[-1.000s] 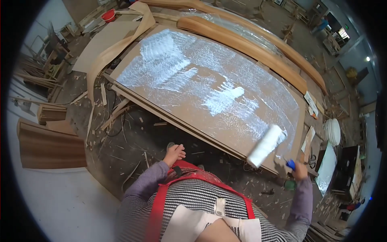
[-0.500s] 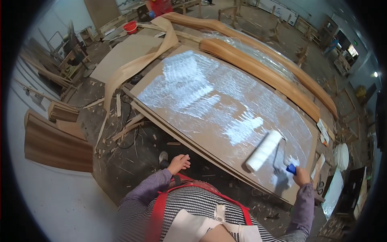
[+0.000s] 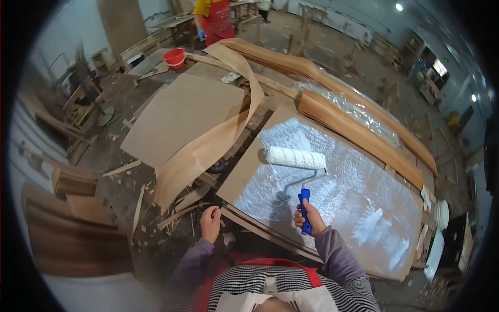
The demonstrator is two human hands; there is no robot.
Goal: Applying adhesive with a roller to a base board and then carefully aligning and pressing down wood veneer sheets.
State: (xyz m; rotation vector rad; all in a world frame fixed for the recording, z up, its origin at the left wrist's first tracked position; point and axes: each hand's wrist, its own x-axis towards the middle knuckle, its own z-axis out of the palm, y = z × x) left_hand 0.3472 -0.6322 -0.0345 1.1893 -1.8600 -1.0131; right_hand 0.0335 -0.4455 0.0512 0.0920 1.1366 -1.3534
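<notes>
My right hand (image 3: 310, 217) grips the blue handle of a paint roller (image 3: 296, 157). Its white sleeve lies on the near left part of a large wooden board (image 3: 244, 177) that is streaked with wet white glue. My left hand (image 3: 210, 222) hovers loosely curled, holding nothing, just off the board's near edge above scattered wood scraps.
Curved laminated wood pieces (image 3: 358, 125) lie along the board's far side. A long veneer strip (image 3: 208, 145) and a flat sheet (image 3: 182, 117) lie to the left. A red bucket (image 3: 174, 56) sits far back, beside another person in a red apron (image 3: 214, 18). Wooden blocks (image 3: 73, 182) are at left.
My right hand has swung the roller from the board's right end over to its left end. My view has shifted left with it. The left hand stays near the board's edge.
</notes>
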